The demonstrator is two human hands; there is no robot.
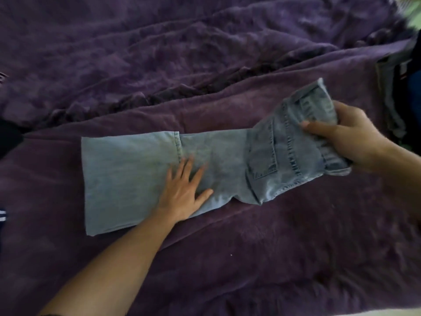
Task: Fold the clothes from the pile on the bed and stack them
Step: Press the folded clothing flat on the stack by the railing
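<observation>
purple bed cover (227, 65), jeans (127, 174) on it

**Light-blue jeans (136, 174) part-folded on purple blanket (250, 258)**

On my feed, the left hand (182, 197) lay flat, fingers spread, on the doubled-over legs. The right hand (348, 137) gripped the bunched waistband end, raised off the blanket. Dark clothes (391, 92) sat at the right edge.

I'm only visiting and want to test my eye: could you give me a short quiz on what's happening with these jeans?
1. True or false: the left hand lies flat on the jeans.
2. Which part does the right hand grip: A the hem, B the waistband, C nothing?
3. What colour is the blanket underneath?
Key: 1 true; 2 B; 3 purple.
</observation>
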